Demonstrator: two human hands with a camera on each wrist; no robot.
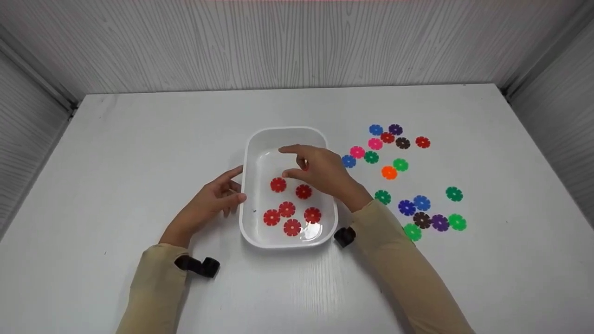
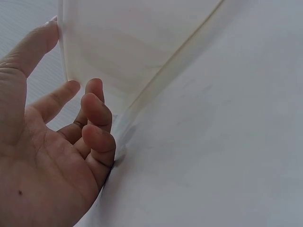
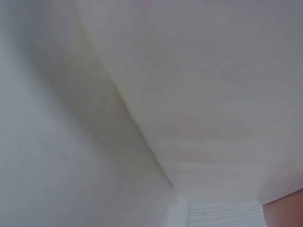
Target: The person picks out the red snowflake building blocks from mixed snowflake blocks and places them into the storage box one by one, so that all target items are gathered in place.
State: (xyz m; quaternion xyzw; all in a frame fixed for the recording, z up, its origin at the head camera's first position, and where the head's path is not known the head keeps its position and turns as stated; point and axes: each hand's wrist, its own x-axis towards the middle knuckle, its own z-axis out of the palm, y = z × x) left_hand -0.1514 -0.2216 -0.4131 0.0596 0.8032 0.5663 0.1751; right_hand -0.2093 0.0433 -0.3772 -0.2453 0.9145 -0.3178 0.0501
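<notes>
A white rectangular tray (image 1: 250, 139) stands on the table with several red flower-shaped discs (image 1: 287, 209) lying in it. My left hand (image 1: 211, 206) is at the tray's left side; its thumb and index fingertips touch the wall, the other fingers bent loosely. In the left wrist view, the left hand (image 2: 52, 137) lies alongside the tray's outer wall (image 2: 109, 47). Over the tray is my right hand (image 1: 322, 169), index finger and thumb stretched apart with nothing between their tips. The thumb tip is just above a red disc (image 1: 278, 185). A sliver of red shows under the palm.
Right of the tray, flower discs lie scattered on the white table (image 1: 510, 260), among them an orange disc (image 1: 389, 173), a purple disc (image 1: 440, 223) and a red disc (image 1: 422, 142). A wood-grain panel (image 1: 297, 46) stands along the back. The tray wall (image 3: 213, 118) fills much of the right wrist view.
</notes>
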